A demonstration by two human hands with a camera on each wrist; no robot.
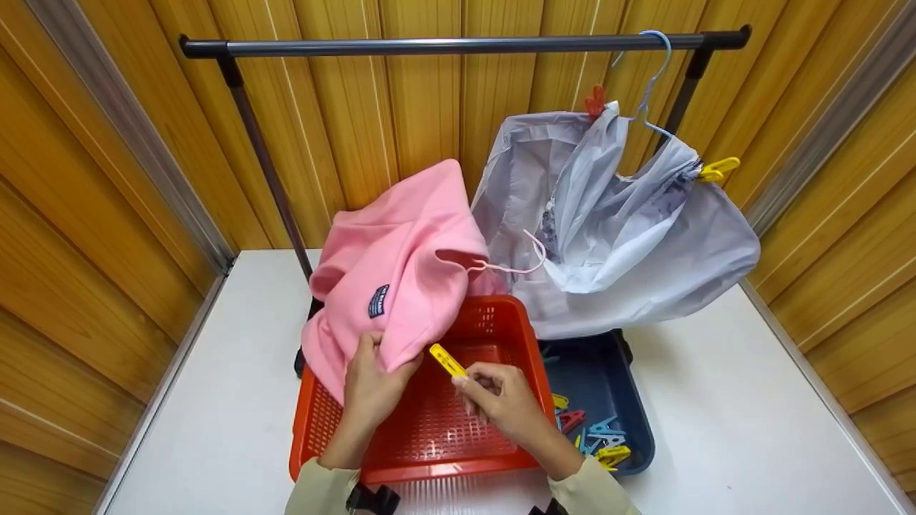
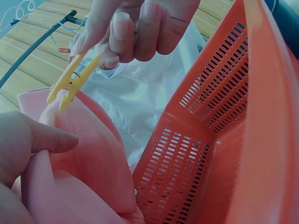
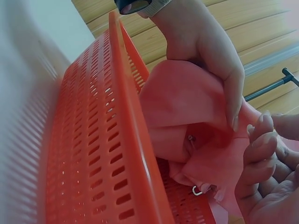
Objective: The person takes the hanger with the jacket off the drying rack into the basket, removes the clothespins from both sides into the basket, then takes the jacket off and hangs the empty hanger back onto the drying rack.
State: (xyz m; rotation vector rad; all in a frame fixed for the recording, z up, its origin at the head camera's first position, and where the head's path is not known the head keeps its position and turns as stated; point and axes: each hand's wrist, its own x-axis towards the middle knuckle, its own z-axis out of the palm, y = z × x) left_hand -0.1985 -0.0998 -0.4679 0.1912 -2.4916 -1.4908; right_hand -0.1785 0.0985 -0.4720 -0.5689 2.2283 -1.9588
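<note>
A pink garment (image 1: 411, 243) with a small dark label lies draped over the back left of the red basket (image 1: 422, 473). A thin pink hook-shaped wire (image 1: 540, 252) sticks out of its opening. My left hand (image 1: 376, 390) grips the garment's near edge, thumb on top of the fold. Between thumb and fingers, my right hand (image 1: 504, 400) pinches a yellow clothespin (image 1: 447, 360). In the left wrist view the clothespin's jaws are spread and sit right at the pink cloth's edge.
Behind stands a dark rack rail (image 1: 429, 47). From it a blue hanger (image 1: 647, 93) carries a pale garment (image 1: 644, 286), with a red clothespin (image 1: 595, 101) and a yellow one. Right of the basket, a dark blue bin (image 1: 644, 429) holds several clothespins.
</note>
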